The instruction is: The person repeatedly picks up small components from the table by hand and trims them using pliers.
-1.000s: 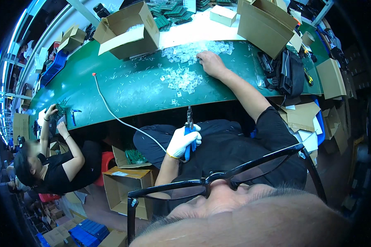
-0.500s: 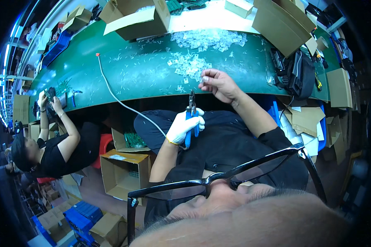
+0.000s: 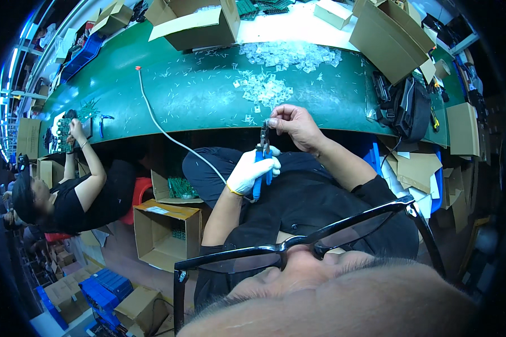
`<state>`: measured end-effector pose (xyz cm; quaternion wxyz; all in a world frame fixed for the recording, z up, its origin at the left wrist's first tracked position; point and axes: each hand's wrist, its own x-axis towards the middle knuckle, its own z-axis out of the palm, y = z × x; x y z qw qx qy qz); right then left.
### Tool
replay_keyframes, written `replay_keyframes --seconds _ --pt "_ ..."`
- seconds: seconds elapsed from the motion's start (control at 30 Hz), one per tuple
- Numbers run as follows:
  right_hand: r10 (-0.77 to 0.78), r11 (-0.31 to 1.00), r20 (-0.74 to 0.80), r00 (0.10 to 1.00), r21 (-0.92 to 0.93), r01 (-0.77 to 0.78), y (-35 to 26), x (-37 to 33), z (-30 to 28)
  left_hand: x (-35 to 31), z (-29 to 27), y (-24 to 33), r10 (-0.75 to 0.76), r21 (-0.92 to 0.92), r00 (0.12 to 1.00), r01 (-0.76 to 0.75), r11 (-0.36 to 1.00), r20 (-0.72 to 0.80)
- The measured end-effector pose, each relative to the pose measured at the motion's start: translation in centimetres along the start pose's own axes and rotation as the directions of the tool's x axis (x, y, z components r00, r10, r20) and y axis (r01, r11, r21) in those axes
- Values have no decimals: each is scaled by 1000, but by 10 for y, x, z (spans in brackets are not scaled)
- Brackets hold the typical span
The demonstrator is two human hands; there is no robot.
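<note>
My left hand [image 3: 244, 174], in a white glove, is closed round the blue handles of a pair of cutting pliers [image 3: 259, 156], jaws pointing away from me at the table's near edge. My bare right hand [image 3: 299, 127] pinches a small piece, mostly hidden by the fingertips, right beside the jaws. It looks like one of the clear plastic pieces in the small pile [image 3: 267, 91] just beyond. A larger pile of clear plastic pieces [image 3: 289, 55] lies farther back on the green table [image 3: 191, 101]. Thin clear slivers are scattered around.
A grey cable [image 3: 162, 130] runs from the table toward my left wrist. Cardboard boxes [image 3: 208, 36] stand at the back, with a black bag [image 3: 407, 109] at right. At far left a co-worker [image 3: 90, 196] handles green circuit boards. An open carton [image 3: 166, 236] sits on the floor.
My right hand has come down and left, bringing its pinched fingers to the jaws of the pliers. My left hand has barely moved. The co-worker's hands have shifted.
</note>
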<state>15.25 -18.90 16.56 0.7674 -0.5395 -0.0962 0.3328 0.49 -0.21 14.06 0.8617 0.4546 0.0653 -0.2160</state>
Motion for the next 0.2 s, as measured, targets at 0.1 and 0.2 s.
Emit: replay_keyframes --seconds 0.1,0.2 --pt "-28 996 -17 999 -88 27 2 0 -3 0 2 5 -30 115 999 33 993 -33" --pt "-33 984 -7 999 -174 32 0 0 -9 -5 8 21 -118 282 988 142 949 -99"
